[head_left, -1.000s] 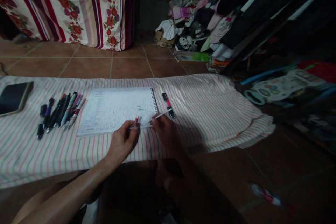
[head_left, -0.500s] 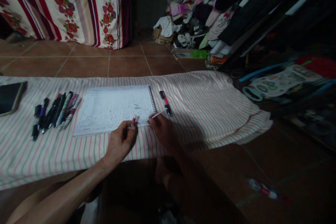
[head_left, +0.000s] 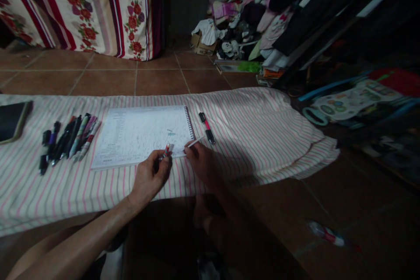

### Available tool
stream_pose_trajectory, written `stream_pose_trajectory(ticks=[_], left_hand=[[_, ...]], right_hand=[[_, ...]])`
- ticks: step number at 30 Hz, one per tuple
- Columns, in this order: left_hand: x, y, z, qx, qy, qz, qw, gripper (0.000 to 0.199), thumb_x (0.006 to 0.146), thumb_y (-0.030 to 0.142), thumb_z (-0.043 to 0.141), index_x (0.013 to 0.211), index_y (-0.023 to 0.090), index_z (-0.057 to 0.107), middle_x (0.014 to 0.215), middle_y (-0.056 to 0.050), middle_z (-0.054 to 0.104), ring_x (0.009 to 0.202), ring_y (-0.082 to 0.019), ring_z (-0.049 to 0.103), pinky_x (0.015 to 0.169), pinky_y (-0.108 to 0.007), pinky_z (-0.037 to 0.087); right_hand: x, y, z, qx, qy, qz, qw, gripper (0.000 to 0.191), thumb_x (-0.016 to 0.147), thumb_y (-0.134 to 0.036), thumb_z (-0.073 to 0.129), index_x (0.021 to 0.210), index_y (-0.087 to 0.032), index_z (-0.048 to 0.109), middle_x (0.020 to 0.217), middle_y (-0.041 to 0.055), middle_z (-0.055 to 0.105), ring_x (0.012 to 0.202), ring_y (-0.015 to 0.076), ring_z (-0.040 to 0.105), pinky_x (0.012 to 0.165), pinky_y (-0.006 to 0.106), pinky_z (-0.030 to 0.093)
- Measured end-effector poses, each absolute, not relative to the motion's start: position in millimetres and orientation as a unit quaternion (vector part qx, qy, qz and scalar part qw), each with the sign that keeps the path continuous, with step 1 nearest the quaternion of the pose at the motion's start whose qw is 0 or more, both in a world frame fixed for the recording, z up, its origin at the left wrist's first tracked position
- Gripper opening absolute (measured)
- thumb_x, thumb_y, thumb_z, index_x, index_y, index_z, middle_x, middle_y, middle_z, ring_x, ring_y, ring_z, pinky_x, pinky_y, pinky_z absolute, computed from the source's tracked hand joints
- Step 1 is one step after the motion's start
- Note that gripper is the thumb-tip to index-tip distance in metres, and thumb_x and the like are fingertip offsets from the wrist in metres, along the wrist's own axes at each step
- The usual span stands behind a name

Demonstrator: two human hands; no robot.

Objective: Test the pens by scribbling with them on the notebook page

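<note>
My left hand [head_left: 153, 175] is closed, thumb and fingers pinching a short red-and-white pen-like piece [head_left: 167, 148] with a pale tip. It hovers at the near edge of a spiral-bound notebook [head_left: 144, 131], whose open page is covered with faint marks and a small greenish drawing. My right hand [head_left: 201, 159], in shadow, pinches a slim white pen [head_left: 196, 141] near the notebook's lower right corner. The pen slants up to the right; its writing end is hard to make out. Just beyond it, a red and black pen [head_left: 206, 128] lies on the striped cloth.
Several pens [head_left: 74, 138] lie side by side left of the notebook. A dark tablet or phone [head_left: 13, 120] rests at the far left of the striped cloth [head_left: 262, 131]. On the tiled floor, a clear bottle-like item [head_left: 326, 232] lies at right; a clothes pile [head_left: 243, 17] stands behind.
The white pen in my right hand has shifted slightly left, and its upper end sits a little further left. My left hand keeps the same grip, almost unmoved.
</note>
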State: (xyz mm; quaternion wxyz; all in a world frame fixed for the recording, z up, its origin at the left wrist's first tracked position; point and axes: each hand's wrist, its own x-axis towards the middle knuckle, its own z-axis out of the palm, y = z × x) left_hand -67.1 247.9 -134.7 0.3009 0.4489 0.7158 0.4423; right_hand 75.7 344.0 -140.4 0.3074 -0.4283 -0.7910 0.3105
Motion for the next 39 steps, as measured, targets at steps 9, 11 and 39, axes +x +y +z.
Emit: stream_pose_trajectory(ticks=[9, 11, 39], left_hand=[[-68, 248, -141, 0.453, 0.710, 0.442, 0.309, 0.034, 0.085, 0.044, 0.047, 0.101, 0.016, 0.059, 0.064, 0.000, 0.061, 0.053, -0.012, 0.051, 0.049, -0.022, 0.039], [-68, 248, -141, 0.452, 0.709, 0.444, 0.309, 0.034, 0.085, 0.044, 0.047, 0.101, 0.016, 0.059, 0.066, -0.001, 0.061, 0.054, -0.012, 0.051, 0.050, -0.022, 0.039], [-69, 248, -145, 0.457, 0.706, 0.449, 0.301, 0.032, 0.085, 0.043, 0.049, 0.100, 0.018, 0.059, 0.056, 0.004, 0.053, 0.049, -0.010, 0.045, 0.046, -0.020, 0.035]], right_hand=[[76, 343, -138, -0.431, -0.795, 0.300, 0.304, 0.018, 0.087, -0.029, 0.044, 0.086, -0.018, 0.058, 0.074, 0.0043, 0.067, 0.067, 0.0156, 0.063, 0.062, 0.024, 0.045], [76, 343, -136, -0.427, -0.801, 0.294, 0.299, 0.017, 0.086, -0.028, 0.045, 0.085, -0.018, 0.058, 0.074, 0.0044, 0.067, 0.066, 0.0155, 0.063, 0.061, 0.024, 0.044], [75, 347, -141, -0.434, -0.817, 0.257, 0.282, 0.017, 0.087, -0.027, 0.043, 0.086, -0.018, 0.057, 0.075, 0.0050, 0.067, 0.067, 0.0163, 0.063, 0.063, 0.025, 0.043]])
